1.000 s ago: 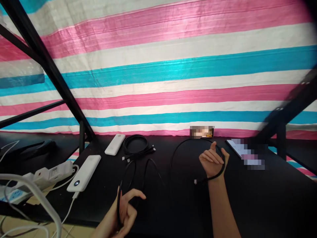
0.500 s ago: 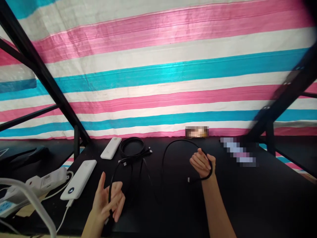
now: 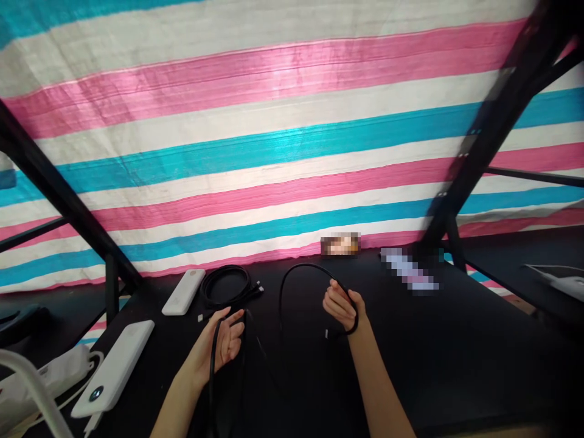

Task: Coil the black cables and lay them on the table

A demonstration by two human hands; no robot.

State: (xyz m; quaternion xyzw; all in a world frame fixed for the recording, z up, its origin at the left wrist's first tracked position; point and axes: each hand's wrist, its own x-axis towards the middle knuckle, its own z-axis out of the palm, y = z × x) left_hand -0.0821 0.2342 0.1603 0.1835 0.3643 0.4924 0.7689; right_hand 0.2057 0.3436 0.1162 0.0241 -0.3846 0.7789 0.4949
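Note:
My right hand (image 3: 341,307) is closed round a black cable (image 3: 292,274), which loops over the back of the hand and arcs up and to the left above the black table (image 3: 456,353). My left hand (image 3: 222,344) is held palm up with fingers loosely spread; a strand of the same black cable runs across the palm and hangs down. A second black cable lies coiled (image 3: 227,287) on the table just beyond my left hand, its plug ends pointing right.
Two white power banks lie at the left, one far (image 3: 184,291) and one near (image 3: 114,367) with a lit indicator. A white power strip (image 3: 41,380) with white leads sits at the far left. Black frame struts (image 3: 68,207) cross before the striped tarpaulin (image 3: 274,121).
The view has swung to the right. My left hand rose from the table's front edge towards the coiled cable, and my right hand closed more tightly on the cable loop.

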